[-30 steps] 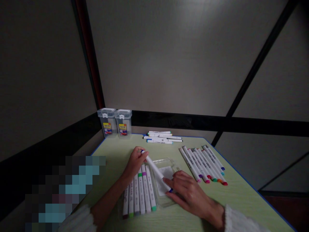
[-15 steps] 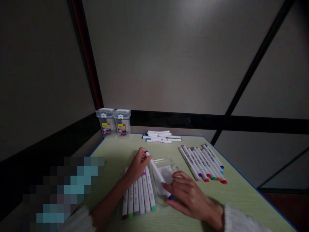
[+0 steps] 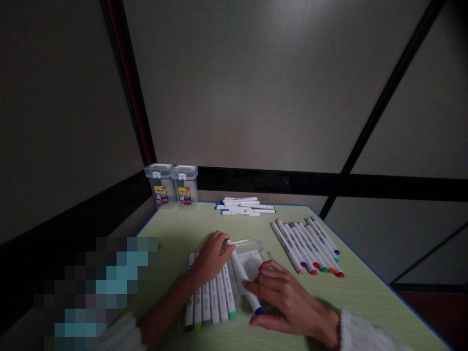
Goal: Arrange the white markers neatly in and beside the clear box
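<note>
A white marker (image 3: 244, 280) with a dark blue cap slants over the clear plastic case (image 3: 243, 242). My left hand (image 3: 213, 258) pinches its far end between thumb and fingers. My right hand (image 3: 283, 297) is at its near end, the index finger lying across the barrel and the thumb close to the blue cap. Left of the marker, a row of white markers (image 3: 215, 298) with coloured ends lies side by side, partly hidden under my left hand and forearm. A white sheet (image 3: 252, 263) shows inside the clear case, partly covered by my right fingers.
Several white markers (image 3: 307, 246) with coloured caps lie in a slanted group on the right. Another loose pile of markers (image 3: 244, 206) rests at the table's far edge. Two clear lidded boxes (image 3: 185, 187) with yellow labels stand at the back left. Grey panels enclose the table (image 3: 365, 302).
The marker has moved slightly right and toward me, with its far end lower. My left hand has come down and right with it; my right hand has barely shifted.
</note>
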A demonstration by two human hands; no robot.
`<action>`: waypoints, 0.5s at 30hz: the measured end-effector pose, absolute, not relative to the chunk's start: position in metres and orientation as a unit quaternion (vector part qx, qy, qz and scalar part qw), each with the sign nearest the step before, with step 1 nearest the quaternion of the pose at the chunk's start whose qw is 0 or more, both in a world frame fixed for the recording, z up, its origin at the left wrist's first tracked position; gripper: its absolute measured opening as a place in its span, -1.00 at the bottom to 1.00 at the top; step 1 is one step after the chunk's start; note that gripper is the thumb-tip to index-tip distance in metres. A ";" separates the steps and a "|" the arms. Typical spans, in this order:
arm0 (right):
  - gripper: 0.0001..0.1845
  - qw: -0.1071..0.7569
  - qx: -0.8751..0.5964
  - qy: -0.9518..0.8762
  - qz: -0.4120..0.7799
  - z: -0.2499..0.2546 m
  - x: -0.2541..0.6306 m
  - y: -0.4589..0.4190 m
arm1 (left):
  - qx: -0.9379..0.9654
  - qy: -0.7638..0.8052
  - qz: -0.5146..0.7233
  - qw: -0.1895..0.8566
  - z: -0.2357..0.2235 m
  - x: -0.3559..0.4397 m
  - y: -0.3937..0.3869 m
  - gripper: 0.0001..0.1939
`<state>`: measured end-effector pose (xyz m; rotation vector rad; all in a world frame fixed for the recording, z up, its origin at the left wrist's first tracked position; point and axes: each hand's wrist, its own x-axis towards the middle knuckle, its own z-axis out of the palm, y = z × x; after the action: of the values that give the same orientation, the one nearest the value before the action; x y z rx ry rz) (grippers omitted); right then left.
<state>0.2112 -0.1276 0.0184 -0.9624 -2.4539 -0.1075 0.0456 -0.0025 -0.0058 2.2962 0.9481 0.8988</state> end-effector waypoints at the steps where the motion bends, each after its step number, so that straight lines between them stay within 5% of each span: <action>1: -0.48 0.246 -0.354 -0.902 -0.035 0.018 0.211 -0.128 | 0.846 0.351 0.319 0.242 -0.006 0.046 -0.003 -0.87; 15: -0.37 0.188 -0.380 -0.905 0.046 0.015 0.208 -0.126 | 0.862 0.371 0.270 0.217 0.000 0.046 -0.007 -0.86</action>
<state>0.2085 -0.1256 0.0146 -1.0689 -2.5451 0.1308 0.0457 -0.0074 -0.0004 2.3878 1.0275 0.7472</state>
